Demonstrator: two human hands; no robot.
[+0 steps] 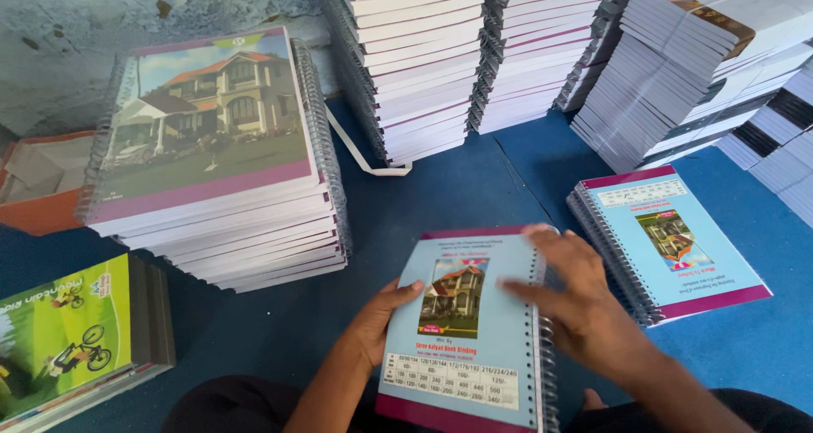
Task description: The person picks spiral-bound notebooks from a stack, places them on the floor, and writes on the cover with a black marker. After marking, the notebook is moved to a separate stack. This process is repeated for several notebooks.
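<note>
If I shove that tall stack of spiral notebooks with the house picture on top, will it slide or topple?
The stack of spiral-bound notebooks with the house cover looks heavy, being many thick books deep, so it would probably resist a light push. Its layers already sit slightly staggered, so a shove up high might shear the top books off. The glossy-looking covers may slip against each other.

Both forearms are bare, with no sleeves in view. The hands (508,310) wear no gloves, rings or watch. Dark black cloth covers the lap.

I sat on a blue floor covering (440,187) in bright daylight, with a stained, flaking grey wall (76,26) rising at the far left.
</note>
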